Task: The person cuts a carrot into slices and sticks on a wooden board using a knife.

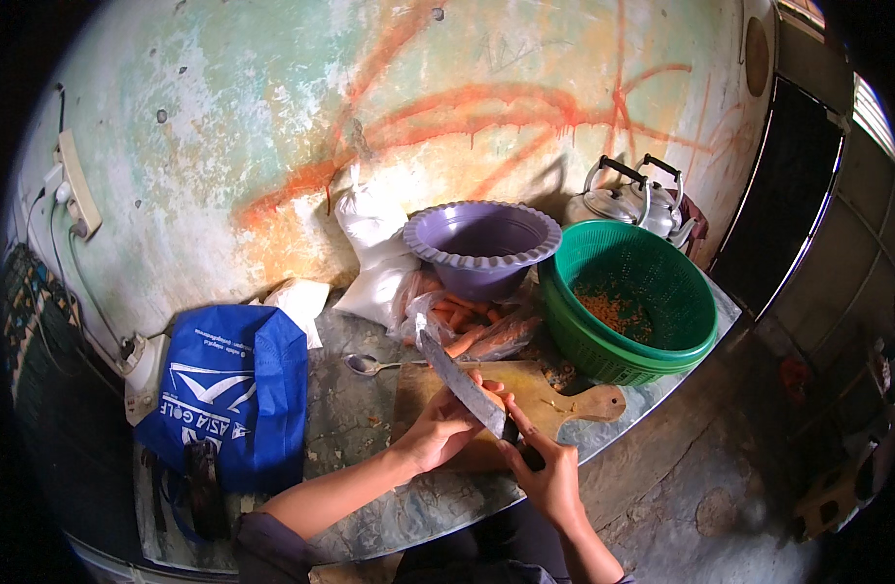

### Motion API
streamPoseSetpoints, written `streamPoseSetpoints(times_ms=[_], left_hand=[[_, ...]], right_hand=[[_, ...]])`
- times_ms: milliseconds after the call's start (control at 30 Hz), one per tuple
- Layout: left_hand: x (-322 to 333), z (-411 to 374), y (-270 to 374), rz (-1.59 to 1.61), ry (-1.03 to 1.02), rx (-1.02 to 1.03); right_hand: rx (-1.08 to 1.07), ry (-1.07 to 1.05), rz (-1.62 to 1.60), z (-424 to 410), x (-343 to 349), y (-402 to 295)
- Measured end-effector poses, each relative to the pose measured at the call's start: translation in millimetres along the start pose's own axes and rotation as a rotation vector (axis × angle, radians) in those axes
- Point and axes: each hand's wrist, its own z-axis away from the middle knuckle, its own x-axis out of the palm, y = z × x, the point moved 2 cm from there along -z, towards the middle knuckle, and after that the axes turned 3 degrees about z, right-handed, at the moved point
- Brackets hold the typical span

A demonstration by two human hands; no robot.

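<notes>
A broad knife (pixel 462 385) is in my right hand (pixel 548 467), its handle in the grip and its worn blade slanting up and to the left. Behind the blade, my left hand (pixel 441 429) holds an orange carrot (pixel 497 401), mostly hidden by the knife and fingers. Both hands are above a wooden cutting board (pixel 416 390) with a rounded handle at its right. Just beyond the board, more carrots (pixel 462 314) lie in a clear plastic bag (pixel 516 332). A metal spoon (pixel 362 364) rests at the board's far left corner.
Nested green plastic baskets (pixel 699 321) on the right hold orange shreds (pixel 611 314). A purple basin (pixel 484 271), a tied bag of white powder (pixel 378 255) and metal kettles (pixel 608 204) stand by the wall. A blue bag (pixel 279 379) sits left on the table (pixel 345 467).
</notes>
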Motion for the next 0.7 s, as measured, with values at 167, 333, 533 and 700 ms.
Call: streamPoseSetpoints(times_ms=[167, 333, 533, 700], left_hand=[[4.6, 1.4, -0.4, -0.078, -0.01, -0.005], [7.9, 0.6, 2.5, -0.033, -0.021, 0.001], [7.6, -2.6, 2.9, 0.033, 0.048, 0.01], [-2.5, -6.5, 1.0, 0.042, 0.103, -0.034]], right_hand=[[-0.008, 0.068, -0.078, -1.2, 5.1, 9.1], [0.007, -0.016, -0.075, -2.4, -5.4, 5.0], [-0.029, -0.027, -0.062, -4.2, -21.0, 6.2], [-0.092, 0.097, -0.108, -10.5, -24.7, 27.1]])
